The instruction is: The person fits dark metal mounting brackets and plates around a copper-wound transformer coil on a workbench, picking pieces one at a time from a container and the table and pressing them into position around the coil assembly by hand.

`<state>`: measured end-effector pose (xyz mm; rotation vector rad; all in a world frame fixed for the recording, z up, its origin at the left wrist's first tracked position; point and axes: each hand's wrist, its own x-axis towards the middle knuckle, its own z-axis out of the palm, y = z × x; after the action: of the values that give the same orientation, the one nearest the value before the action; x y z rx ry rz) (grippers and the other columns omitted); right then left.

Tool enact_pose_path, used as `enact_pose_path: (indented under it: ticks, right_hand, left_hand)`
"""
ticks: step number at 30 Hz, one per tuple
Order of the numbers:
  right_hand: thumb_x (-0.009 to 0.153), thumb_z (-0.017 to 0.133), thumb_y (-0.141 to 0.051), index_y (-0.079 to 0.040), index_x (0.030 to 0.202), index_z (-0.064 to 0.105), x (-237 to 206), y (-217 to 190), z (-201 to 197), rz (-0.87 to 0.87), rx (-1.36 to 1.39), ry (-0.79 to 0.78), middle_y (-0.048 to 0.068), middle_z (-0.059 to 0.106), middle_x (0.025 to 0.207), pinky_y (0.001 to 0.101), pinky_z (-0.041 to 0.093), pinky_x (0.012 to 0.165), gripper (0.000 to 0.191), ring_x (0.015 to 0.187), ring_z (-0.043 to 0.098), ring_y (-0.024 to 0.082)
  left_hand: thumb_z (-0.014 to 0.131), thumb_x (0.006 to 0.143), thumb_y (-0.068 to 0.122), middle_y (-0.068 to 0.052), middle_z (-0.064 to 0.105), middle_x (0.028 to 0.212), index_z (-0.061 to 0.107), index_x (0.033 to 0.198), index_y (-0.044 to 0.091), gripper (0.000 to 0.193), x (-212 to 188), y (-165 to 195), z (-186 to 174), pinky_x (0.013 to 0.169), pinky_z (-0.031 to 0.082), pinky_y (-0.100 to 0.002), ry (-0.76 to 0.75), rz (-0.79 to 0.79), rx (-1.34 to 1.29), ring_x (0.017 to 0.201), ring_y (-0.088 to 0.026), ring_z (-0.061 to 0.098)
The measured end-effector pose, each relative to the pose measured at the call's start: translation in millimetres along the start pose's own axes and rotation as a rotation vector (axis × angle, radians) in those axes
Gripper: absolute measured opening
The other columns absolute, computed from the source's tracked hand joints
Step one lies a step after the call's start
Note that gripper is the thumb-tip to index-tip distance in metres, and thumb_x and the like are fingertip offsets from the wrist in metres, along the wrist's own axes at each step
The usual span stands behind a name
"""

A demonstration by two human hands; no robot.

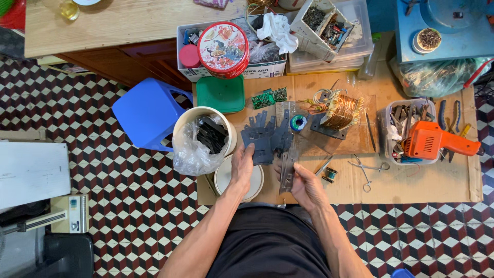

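Note:
My left hand (242, 163) rests on a pile of flat grey metal plates (263, 135) spread on the brown cardboard sheet (411, 181), its fingers pinching one plate at the pile's near edge. In my right hand (302, 181) I hold a thin stack of the same grey plates (288, 169) upright on its edge. A transformer core wound with copper wire (342, 110) lies just beyond the plates. A white bucket (204, 135) lined with clear plastic and holding dark plates stands left of my left hand.
A white lid (237, 179) lies under my left wrist. A blue plastic stool (148, 112) stands at the left. An orange power tool (435, 142) lies in a clear tub at the right. Scissors (368, 169), a solder spool (297, 123), a green circuit board (269, 97) and a round red tin (223, 49) lie about.

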<state>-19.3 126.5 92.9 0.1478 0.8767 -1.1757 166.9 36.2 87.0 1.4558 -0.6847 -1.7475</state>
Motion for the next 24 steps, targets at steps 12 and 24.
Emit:
enact_pose_path:
  ticks: [12,24]
  right_hand:
    - [0.098,0.067,-0.015,-0.008,0.108,0.068,-22,-19,-146,-0.094,0.17,0.221,0.003,0.075,0.106,0.039,0.057,0.089,0.012,0.095,0.072,0.018]
    - [0.099,0.063,-0.012,-0.006,0.114,0.066,0,-82,-156,-0.211,0.055,0.316,0.005,0.072,0.113,0.0374,0.053,0.097,0.017,0.103,0.07,0.018]
  left_hand:
    - [0.049,0.105,0.029,-0.008,0.064,0.107,0.06,0.122,0.002,0.034,101,-61,4,0.092,0.044,-0.034,0.174,0.092,0.251,0.1,-0.02,0.057]
    - [0.053,0.102,0.032,-0.025,0.068,0.104,0.061,0.118,0.004,0.033,55,-68,49,0.085,0.05,-0.044,-0.082,0.146,0.725,0.1,-0.041,0.065]
